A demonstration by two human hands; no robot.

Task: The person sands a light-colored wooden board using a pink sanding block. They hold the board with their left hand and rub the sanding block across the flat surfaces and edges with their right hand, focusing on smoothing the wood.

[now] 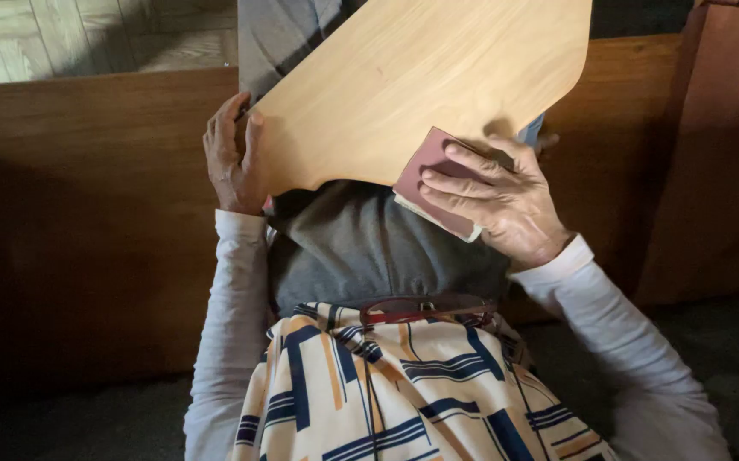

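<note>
We see a light wooden board [420, 77] held up in front of the body, over the lap. Its long axis runs on a slant, from the lower left near the left hand up to the upper right, and its flat face is turned to the camera. The lower edge has a curved, narrowing corner that points down and to the left.

The top of the board is cut off by the upper border of the view, so we cannot tell its full shape. The far side of the board is hidden. A pair of red-framed glasses [425, 307] hangs at the collar of a patterned garment [403, 393] — partly in shadow and not easy to make out.

The left hand [234, 158] grips the left edge of the board, with fingers curled over the edge and the thumb on the front face. The right hand [502, 201] lies at the lower right edge, fingers stretched flat and close together, pressing a reddish sanding pad [429, 175] against the wood. The pad sits between the fingers and the board — its lower corner sticks out below the board's edge. Behind all this stands a dark brown wooden panel [87, 213].
</note>
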